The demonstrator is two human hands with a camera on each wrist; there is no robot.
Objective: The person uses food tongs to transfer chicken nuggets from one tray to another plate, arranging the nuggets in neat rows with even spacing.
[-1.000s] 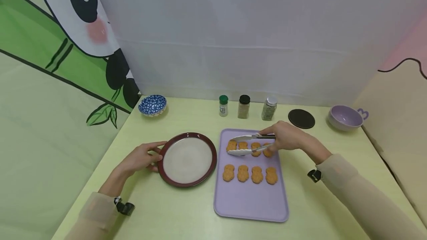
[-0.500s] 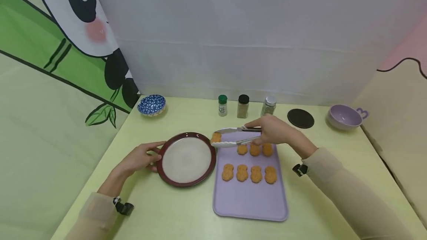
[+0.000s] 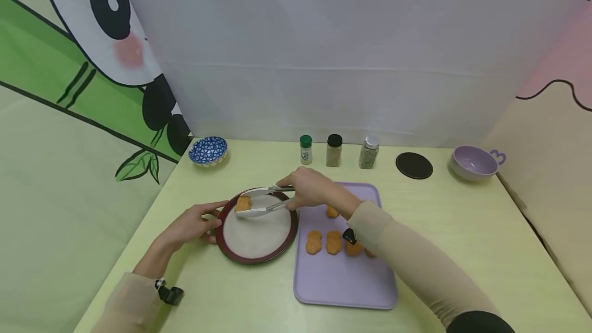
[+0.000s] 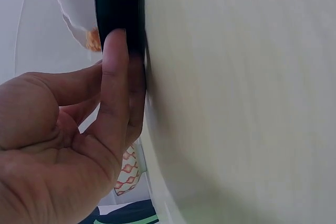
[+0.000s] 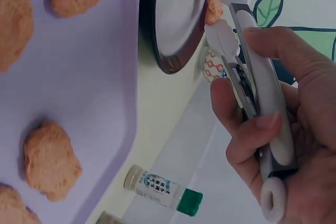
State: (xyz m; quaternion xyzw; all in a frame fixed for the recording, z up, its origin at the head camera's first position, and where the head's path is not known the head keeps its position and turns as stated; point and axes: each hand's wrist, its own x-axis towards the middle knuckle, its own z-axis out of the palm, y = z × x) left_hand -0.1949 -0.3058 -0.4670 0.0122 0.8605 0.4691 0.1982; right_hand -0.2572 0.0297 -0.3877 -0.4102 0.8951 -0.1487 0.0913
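My left hand (image 3: 191,226) holds the left rim of a round plate (image 3: 261,240) with a brown-red border. In the left wrist view, fingertips (image 4: 114,51) lie against the dark side of that rim. My right hand (image 3: 307,187) grips a pair of tongs (image 3: 277,206) with white scalloped heads, reaching over the plate. Between the heads is one golden-brown nugget (image 3: 243,203), above the plate's upper left part; whether it touches the plate cannot be told. More nuggets (image 3: 334,243) lie on a lilac tray (image 3: 344,287) right of the plate, some hidden by my right arm.
Along the back stand a blue patterned bowl (image 3: 208,151), a green-capped shaker (image 3: 306,150), a black-capped jar (image 3: 334,151) and a silver-capped jar (image 3: 369,153). A black disc (image 3: 414,165) and a lilac bowl with handle (image 3: 474,163) are at the back right.
The tongs in my right hand closed on the top-left nugget of the tray, lifted it and carried it left over the plate. My left hand has stayed at the plate's rim.
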